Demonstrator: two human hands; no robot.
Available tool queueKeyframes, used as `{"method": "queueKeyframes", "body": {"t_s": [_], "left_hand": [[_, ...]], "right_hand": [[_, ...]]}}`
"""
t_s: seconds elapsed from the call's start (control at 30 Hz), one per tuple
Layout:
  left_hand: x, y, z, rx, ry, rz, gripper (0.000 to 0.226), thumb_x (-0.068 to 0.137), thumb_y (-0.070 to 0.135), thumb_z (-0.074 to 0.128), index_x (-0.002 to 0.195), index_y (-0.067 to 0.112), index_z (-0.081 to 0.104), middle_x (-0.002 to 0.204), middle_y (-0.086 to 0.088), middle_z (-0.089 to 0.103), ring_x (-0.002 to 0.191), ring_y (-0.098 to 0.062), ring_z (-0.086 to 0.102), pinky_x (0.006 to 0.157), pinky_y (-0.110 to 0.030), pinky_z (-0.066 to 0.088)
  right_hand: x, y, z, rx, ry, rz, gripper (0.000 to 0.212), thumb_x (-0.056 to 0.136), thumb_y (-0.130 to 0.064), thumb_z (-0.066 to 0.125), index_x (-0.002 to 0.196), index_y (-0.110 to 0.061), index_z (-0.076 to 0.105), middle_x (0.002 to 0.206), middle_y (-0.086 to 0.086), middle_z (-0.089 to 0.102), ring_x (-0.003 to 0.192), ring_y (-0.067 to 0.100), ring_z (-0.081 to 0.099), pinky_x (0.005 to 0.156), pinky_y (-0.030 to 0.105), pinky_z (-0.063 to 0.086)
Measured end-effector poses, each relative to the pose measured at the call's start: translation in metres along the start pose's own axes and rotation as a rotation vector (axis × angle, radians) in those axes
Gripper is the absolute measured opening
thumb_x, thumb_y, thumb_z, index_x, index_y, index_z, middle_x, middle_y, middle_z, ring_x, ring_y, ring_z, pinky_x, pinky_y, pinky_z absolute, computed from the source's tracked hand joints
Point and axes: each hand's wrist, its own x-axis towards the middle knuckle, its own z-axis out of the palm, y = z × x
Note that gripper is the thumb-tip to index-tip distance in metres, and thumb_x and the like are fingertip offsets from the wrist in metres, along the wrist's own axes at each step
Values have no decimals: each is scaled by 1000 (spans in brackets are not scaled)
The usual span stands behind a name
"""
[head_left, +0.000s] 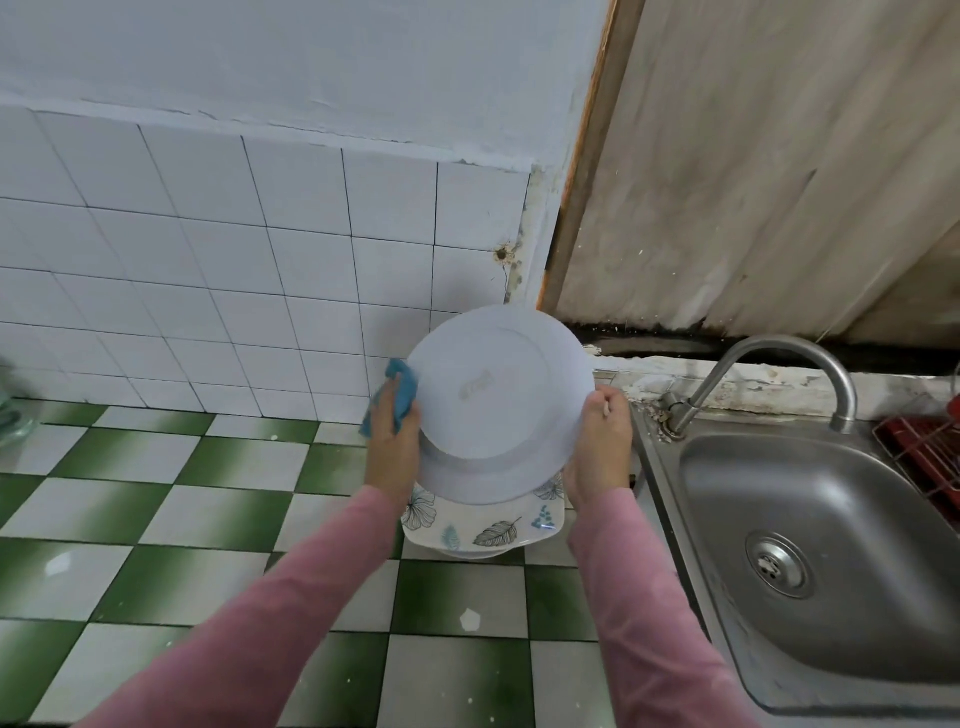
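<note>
I hold a round white plate (498, 395) up in front of me, its underside turned toward the camera. My right hand (597, 447) grips its right rim. My left hand (392, 447) is at its left rim and holds a blue cloth (402, 397) against the plate's edge. Directly below, a square plate with a leaf pattern (488, 530) rests on the counter, seemingly on top of another dish; the white plate hides most of it.
The counter (208, 519) is tiled in green and white checks. A steel sink (810, 561) with a curved tap (779, 348) lies to the right. A red dish rack (930, 452) sits at the far right edge. A glass object (13, 415) stands at the far left.
</note>
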Motion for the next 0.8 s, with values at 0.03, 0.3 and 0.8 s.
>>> {"method": "queueKeyframes", "body": {"t_s": [0.03,0.3,0.8], "left_hand": [[-6,-2,6,29,-44,33,47,104,28,45,150,31,36,149,2,41,134,-20,41,112,-39,35],[-35,9,61,338,-412,463,53,104,33,30,153,25,11,162,10,4,150,-9,-5,123,-31,-1],[9,40,60,507,-376,434,46,105,29,36,151,26,29,161,9,20,151,-13,0,124,-41,6]], "right_hand": [[-1,-2,4,-27,-13,-54,19,105,-13,35,105,-18,54,94,1,60,76,13,55,60,25,49],[-22,13,30,-205,-149,-159,30,108,-16,35,97,-24,61,98,-2,65,94,15,61,84,26,53],[-23,19,26,-139,-179,-94,35,108,-16,38,93,-23,69,102,23,68,89,22,61,85,38,51]]}}
